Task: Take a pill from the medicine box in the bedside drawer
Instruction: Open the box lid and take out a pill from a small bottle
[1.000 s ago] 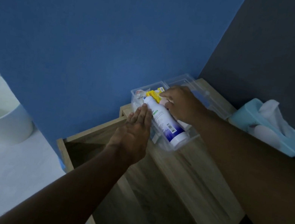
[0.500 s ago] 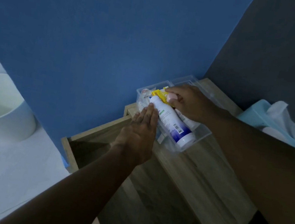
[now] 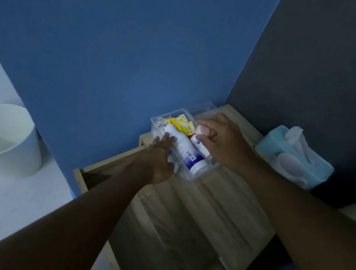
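Medicine box (image 3: 191, 177) looks light, slick plastic; my left hand (image 3: 161, 155) lies flat, fingers spread, at its nine o'clock wall; right hand (image 3: 219, 142) pinches a pink-capped item (image 3: 202, 130) (probably small, light).

The medicine box (image 3: 201, 174) sits on the counter (image 3: 218, 208), at its far left corner by the wall. In it a large bottle (image 3: 181, 149) lies on its side, a smaller bottle (image 3: 200, 146) just right of it, cartons (image 3: 180, 122) behind them. The tissue box (image 3: 294, 160) stands to the right. The open drawer (image 3: 98, 175) lies left of the counter, with a bin (image 3: 5, 137) further left on the floor.
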`<state>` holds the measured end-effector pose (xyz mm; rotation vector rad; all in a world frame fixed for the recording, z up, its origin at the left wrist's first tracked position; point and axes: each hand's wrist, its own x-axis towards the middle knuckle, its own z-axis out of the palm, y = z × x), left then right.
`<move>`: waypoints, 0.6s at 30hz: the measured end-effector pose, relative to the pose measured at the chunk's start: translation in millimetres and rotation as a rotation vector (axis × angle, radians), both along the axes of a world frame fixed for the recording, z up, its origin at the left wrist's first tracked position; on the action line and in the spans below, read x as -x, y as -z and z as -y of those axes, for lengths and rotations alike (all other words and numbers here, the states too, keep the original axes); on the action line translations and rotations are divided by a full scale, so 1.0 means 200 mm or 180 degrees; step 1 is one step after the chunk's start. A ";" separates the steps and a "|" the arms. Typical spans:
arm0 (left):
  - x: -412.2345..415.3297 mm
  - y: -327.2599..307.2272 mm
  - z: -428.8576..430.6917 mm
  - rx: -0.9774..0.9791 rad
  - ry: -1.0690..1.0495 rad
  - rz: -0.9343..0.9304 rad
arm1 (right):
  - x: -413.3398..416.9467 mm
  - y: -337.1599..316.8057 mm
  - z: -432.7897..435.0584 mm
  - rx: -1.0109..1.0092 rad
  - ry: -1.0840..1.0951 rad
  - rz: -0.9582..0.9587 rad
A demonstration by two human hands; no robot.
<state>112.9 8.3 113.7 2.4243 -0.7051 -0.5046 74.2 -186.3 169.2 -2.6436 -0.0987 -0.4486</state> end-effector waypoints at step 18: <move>0.74 -0.59 0.21 0.4472 -0.1111 -0.2887 | 0.66 -0.60 -0.01 -0.0229 -0.0552 0.0323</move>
